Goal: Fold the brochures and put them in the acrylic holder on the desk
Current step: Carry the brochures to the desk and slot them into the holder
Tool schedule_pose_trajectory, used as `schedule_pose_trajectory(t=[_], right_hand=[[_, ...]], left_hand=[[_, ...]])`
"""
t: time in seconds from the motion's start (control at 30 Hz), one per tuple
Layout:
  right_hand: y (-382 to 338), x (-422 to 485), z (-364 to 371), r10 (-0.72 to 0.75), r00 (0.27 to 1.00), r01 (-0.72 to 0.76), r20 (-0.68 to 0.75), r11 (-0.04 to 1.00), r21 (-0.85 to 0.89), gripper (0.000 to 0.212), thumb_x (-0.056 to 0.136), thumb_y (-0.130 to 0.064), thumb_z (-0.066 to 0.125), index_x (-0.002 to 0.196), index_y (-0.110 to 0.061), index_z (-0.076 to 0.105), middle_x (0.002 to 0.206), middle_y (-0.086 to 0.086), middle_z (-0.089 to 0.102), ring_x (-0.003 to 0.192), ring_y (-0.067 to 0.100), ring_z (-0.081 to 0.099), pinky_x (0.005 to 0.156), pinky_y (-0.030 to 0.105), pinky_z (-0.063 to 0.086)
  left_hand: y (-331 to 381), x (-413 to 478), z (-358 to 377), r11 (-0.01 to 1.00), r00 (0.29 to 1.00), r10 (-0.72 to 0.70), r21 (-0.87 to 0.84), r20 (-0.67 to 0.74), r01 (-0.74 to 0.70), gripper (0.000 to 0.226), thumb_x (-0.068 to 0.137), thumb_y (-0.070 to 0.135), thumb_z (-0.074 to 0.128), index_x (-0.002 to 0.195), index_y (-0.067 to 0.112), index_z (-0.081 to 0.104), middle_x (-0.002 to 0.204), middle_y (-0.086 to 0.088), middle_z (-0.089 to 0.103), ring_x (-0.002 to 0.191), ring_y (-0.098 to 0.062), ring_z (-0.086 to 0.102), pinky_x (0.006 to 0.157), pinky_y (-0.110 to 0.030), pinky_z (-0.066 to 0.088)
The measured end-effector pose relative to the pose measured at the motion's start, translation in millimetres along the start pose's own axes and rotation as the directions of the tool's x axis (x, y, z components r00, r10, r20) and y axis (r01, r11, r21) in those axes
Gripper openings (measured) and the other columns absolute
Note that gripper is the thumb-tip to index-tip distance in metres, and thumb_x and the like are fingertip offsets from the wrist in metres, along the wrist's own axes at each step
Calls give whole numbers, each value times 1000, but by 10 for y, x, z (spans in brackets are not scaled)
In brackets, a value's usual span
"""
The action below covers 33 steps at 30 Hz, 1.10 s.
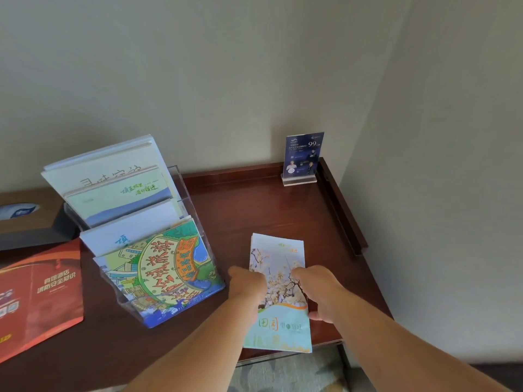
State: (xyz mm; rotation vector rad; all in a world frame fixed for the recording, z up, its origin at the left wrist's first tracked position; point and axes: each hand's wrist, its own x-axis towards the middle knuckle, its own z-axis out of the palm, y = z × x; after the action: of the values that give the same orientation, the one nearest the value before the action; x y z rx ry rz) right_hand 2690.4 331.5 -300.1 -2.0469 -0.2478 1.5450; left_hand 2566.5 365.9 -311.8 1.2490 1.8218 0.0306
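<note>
A folded pale-green brochure with blossom pictures lies flat on the dark wooden desk, its near end over the front edge. My left hand presses on its left edge. My right hand rests on its right edge, thumb under the side. The clear acrylic holder stands to the left, tiered. It holds several brochures, with a colourful cartoon map brochure in the front pocket.
A red leaflet lies at the left of the desk. Behind it sits a dark tissue box. A small blue sign in a clear stand is in the back right corner. A raised rail borders the desk's right side.
</note>
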Motion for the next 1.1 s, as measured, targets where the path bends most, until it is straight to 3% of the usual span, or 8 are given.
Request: schedule_pose_trajectory(t=[0.07,0.17,0.3,0.4,0.53,0.7,0.87,1.1], right_hand=[[4,-22,-17,-8,1000,8,6,1000,11,7,92,-21,56,96,-18,61,85,0,70,63,12,64,45,26,48],[-50,-7,-43,-166,981,166,-96,986,-4,15,92,-24,55,103,-16,61,95,1,69,81,19,67,62,37,56],[-269,-117,-68,-522,829,528,-199,849,-28,13,98,-27,49,98,-30,61,93,-13,68,79,7,65,57,22,48],[-401,-237,-64,-666,714,679,-215,734,-18,17,99,-25,50,91,-36,60,92,-15,69,81,2,66,62,15,49],[-313,-226,-76,-671,717,677,-191,735,-39,17,100,-28,51,98,-43,58,91,-25,67,87,-7,63,63,11,44],[-240,-183,-101,-661,719,671,-215,741,-32,28,99,-20,51,93,-46,59,92,-25,69,89,-1,67,73,22,55],[-189,-212,-86,-698,685,700,-208,710,-79,21,100,-20,51,92,-38,59,87,-28,67,81,-6,65,57,13,49],[-763,-478,-36,-802,550,798,-231,587,-137,17,99,-20,51,96,-31,63,90,-12,70,85,11,67,78,40,57]], left_hand=[[-8,-47,-60,898,999,-35,-440,-23,22,17,90,-3,38,95,0,53,85,-5,47,71,-20,44,60,-31,37],[55,-121,-144,841,998,65,-537,-22,-67,31,89,-3,36,95,14,63,92,-3,67,72,-17,61,53,-25,44],[248,-149,-305,729,941,316,-605,-118,-321,38,85,1,40,89,30,65,89,7,73,76,-11,69,60,-25,51],[365,-171,-401,655,919,374,-665,-127,-359,42,86,0,43,93,35,65,97,9,74,84,-9,72,67,-32,58],[340,-211,-439,690,895,401,-579,-195,-435,39,87,0,42,93,34,59,95,14,71,84,-6,67,63,-23,50],[291,-211,-426,719,898,381,-541,-220,-437,32,95,8,40,97,34,58,100,16,68,94,-8,65,81,-37,56],[260,-222,-394,734,899,377,-521,-221,-436,26,99,14,40,96,35,55,96,17,66,85,-1,64,67,-26,53],[615,-385,-913,712,829,423,-432,-366,-554,20,96,12,40,84,23,51,78,10,56,67,-9,51,54,-26,39]])
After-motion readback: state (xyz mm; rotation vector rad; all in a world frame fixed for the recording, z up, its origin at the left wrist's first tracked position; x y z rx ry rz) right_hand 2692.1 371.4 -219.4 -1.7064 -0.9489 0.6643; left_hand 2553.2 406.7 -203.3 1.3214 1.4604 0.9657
